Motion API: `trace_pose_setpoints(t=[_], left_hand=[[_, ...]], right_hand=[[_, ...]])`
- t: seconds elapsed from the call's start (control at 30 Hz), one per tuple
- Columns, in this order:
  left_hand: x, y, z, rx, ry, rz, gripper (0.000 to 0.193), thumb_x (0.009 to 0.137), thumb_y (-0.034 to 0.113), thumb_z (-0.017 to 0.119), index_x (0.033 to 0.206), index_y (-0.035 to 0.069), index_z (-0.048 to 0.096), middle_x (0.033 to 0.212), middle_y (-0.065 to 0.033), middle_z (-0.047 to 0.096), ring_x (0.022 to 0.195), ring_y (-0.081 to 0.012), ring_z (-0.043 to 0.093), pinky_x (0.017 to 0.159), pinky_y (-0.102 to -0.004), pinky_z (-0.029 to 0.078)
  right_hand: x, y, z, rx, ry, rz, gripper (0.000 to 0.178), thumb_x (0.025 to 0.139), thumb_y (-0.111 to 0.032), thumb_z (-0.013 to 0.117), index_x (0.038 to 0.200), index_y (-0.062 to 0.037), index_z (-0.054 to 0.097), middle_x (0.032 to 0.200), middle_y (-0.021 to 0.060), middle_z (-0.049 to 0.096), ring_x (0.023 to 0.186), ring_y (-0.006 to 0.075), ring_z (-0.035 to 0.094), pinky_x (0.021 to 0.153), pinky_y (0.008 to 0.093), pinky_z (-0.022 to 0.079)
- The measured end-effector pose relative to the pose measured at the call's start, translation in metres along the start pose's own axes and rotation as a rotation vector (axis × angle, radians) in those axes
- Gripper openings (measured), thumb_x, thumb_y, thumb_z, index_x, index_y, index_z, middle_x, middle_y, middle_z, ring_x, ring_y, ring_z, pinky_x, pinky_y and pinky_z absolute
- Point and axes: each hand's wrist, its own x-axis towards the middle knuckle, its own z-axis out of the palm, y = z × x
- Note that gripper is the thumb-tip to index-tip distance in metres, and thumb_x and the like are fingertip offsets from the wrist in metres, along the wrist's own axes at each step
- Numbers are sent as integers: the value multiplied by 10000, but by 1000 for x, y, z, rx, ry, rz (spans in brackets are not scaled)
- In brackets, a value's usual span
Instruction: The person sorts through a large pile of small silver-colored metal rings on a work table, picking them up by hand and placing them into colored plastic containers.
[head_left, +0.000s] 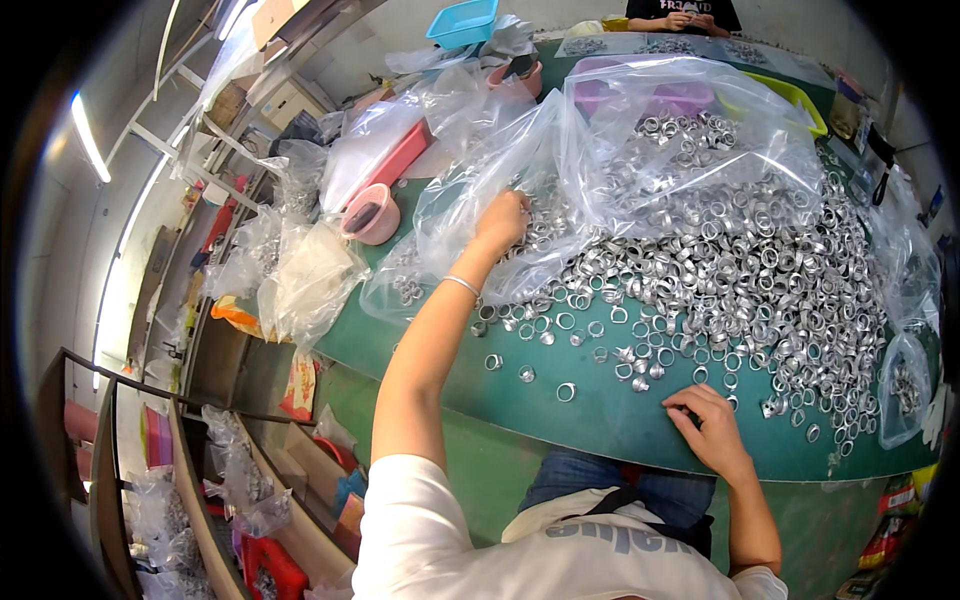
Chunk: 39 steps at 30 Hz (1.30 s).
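The right hand (pixel 712 428) rests near the front edge of the green table (pixel 600 415), fingers curled together, fingertips down among loose silver rings (pixel 566 392); whether they pinch 1 is unclear. Beyond it spreads the big ring pile (pixel 760 270). Farther left, the left hand (pixel 503 221) reaches into a clear plastic bag (pixel 470 200), its fingers hidden. A pink bowl (pixel 371 214) sits just beyond.

A broad heap of small silver metal rings (pixel 740 250) lies spread over the green surface (pixel 600 415), thickest at the middle and right, thinning to scattered single rings toward the near edge. A large clear plastic bag (pixel 640 150), crumpled and open, lies over the heap's far-left part, with rings inside.
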Motion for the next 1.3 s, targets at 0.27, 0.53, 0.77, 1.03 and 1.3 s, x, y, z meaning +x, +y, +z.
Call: trace_pose_setpoints(t=[0.27, 0.53, 0.77, 1.03, 1.3], left_hand=[[8, -21, 22, 149, 220, 185, 220, 761, 7, 535, 966, 22, 613, 870, -156, 597, 853, -335, 585, 777, -408, 457], [10, -9, 2, -915, -7, -234, 299, 889, 50, 437, 1186, 60, 463, 1003, -171, 566, 865, -329, 595, 780, -390, 473], [11, -38, 13, -294, 89, -88, 234, 754, 50, 609, 980, 12, 659, 795, -141, 649, 694, -196, 606, 650, -308, 472], [5, -13, 5, -14, -160, -44, 159, 743, 126, 614, 852, 38, 690, 903, -200, 650, 858, -343, 631, 749, -389, 491], [3, -4, 2, -11, -71, -88, 185, 737, 77, 589, 887, 70, 697, 894, -188, 652, 857, -340, 630, 750, -410, 489]], right_hand=[[0, 1, 3, 3, 10, -14, 78, 771, -37, 622, 842, -6, 627, 811, 91, 613, 745, 247, 563, 648, 333, 443], [0, 2, 2, -4, 27, -18, 79, 770, -39, 622, 841, -7, 627, 804, 89, 609, 740, 247, 558, 655, 336, 441], [0, -1, 3, 5, 15, -11, 77, 769, -40, 621, 839, -11, 628, 802, 87, 611, 740, 251, 557, 650, 338, 441], [0, 0, 3, -11, 25, -7, 81, 769, -43, 620, 841, -8, 627, 808, 91, 612, 750, 258, 560, 656, 345, 442], [0, 1, 2, -18, 23, -7, 83, 767, -38, 620, 843, -5, 626, 809, 94, 609, 754, 258, 561, 661, 343, 443]])
